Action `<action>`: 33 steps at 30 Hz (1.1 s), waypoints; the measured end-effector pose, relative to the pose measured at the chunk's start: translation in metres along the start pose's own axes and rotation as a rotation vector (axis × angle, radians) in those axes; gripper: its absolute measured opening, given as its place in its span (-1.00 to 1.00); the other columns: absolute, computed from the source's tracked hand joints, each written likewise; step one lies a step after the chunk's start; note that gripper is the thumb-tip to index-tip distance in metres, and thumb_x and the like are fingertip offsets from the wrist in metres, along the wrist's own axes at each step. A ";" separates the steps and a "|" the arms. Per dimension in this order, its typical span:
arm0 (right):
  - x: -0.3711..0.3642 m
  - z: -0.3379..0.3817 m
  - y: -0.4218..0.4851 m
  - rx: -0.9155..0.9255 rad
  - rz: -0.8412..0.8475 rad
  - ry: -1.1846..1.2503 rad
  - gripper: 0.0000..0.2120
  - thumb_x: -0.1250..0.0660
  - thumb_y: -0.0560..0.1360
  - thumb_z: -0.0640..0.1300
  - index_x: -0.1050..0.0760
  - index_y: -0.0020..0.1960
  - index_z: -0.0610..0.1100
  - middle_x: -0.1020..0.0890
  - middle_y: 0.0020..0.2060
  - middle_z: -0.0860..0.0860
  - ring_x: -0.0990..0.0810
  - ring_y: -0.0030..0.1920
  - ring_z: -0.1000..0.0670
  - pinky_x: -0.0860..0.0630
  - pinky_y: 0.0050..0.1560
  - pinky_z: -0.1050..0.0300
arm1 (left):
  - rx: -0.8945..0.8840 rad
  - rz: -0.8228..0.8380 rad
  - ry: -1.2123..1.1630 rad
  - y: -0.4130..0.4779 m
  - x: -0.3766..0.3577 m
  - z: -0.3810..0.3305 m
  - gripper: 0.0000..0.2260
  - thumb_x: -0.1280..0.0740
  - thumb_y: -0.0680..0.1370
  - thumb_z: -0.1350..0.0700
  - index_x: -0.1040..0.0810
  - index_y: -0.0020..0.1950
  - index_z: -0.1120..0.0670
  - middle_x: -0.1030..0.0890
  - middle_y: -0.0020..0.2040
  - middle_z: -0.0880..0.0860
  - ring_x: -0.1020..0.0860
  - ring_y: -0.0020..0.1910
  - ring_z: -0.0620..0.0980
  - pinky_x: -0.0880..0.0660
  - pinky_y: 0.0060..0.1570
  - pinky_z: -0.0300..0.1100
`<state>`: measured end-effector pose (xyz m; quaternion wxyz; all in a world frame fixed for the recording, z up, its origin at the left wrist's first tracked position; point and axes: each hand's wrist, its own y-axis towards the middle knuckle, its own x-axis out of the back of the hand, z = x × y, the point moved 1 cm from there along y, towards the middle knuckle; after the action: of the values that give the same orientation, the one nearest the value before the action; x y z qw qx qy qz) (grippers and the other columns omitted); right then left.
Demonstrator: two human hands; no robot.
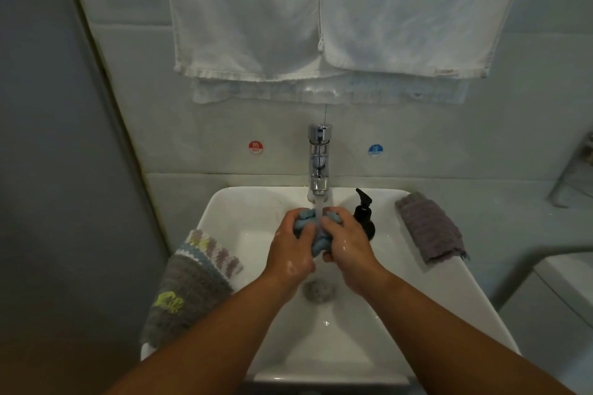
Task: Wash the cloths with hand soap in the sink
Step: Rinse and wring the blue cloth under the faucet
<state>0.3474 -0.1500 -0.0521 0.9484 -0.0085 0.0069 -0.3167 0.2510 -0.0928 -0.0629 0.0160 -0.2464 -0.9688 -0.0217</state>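
Head view, soapy hands [290,252] [348,247] gripping bunched blue cloth [302,224], glossy white sink [414,292]

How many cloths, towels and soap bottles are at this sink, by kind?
Small cloths: 3 (blue cloth, grey patterned cloth, purple-grey cloth)
Hanging towels: 2 (left white towel, right white towel)
Soap: 1 (black soap pump bottle)
Total: 6
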 end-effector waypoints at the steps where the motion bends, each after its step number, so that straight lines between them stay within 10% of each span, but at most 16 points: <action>1: -0.002 -0.002 -0.003 0.035 0.038 -0.058 -0.90 -0.19 0.68 -0.04 -0.46 0.14 0.08 -0.61 0.02 -0.01 -0.64 0.02 0.01 -0.62 -0.09 0.13 | -0.016 -0.052 0.023 0.004 0.001 0.000 -0.88 -0.23 0.69 0.00 -0.45 0.21 -0.19 -0.58 0.14 0.01 -0.62 0.06 0.01 -0.67 -0.12 -0.11; 9: 0.003 -0.008 0.012 0.176 -0.243 -0.319 -0.80 -0.16 0.68 0.02 -0.51 0.05 -0.04 -0.63 -0.12 0.00 -0.64 -0.08 0.02 -0.63 0.00 0.03 | -0.105 0.039 0.121 -0.008 -0.015 0.003 -0.85 -0.15 0.71 -0.06 -0.42 0.23 -0.09 -0.60 0.08 0.03 -0.62 0.04 -0.02 -0.66 0.05 -0.01; 14: -0.016 -0.014 -0.006 0.245 -0.042 -0.419 -0.83 -0.16 0.68 0.03 -0.46 0.07 -0.02 -0.64 -0.13 0.01 -0.64 -0.09 0.05 -0.61 -0.06 0.09 | 0.000 -0.124 0.193 0.017 -0.004 0.010 -0.84 -0.09 0.70 -0.10 -0.41 0.11 -0.10 -0.59 0.04 0.07 -0.60 0.01 0.09 -0.61 0.09 0.07; 19: 0.000 -0.004 0.016 0.187 -0.198 -0.365 -0.78 -0.15 0.69 0.01 -0.51 0.05 -0.08 -0.63 -0.14 0.02 -0.64 -0.08 0.04 -0.53 -0.13 0.22 | -0.050 0.067 0.121 -0.005 -0.018 0.009 -0.75 -0.07 0.68 -0.22 -0.39 0.22 -0.13 -0.62 0.05 0.06 -0.64 0.03 0.04 -0.63 0.04 0.04; 33: -0.008 -0.015 0.012 0.217 -0.145 -0.429 -0.73 -0.14 0.69 0.00 -0.52 -0.03 -0.12 -0.60 -0.22 0.03 -0.61 -0.17 0.03 -0.45 -0.24 0.31 | -0.116 -0.089 0.198 0.011 -0.013 0.003 -0.82 -0.10 0.69 -0.12 -0.43 0.22 -0.15 -0.59 0.12 0.05 -0.61 0.05 0.02 -0.61 0.10 0.05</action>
<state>0.3484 -0.1359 -0.0672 0.8984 0.0257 -0.2291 -0.3738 0.2678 -0.0892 -0.0662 0.0966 -0.2006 -0.9695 -0.1025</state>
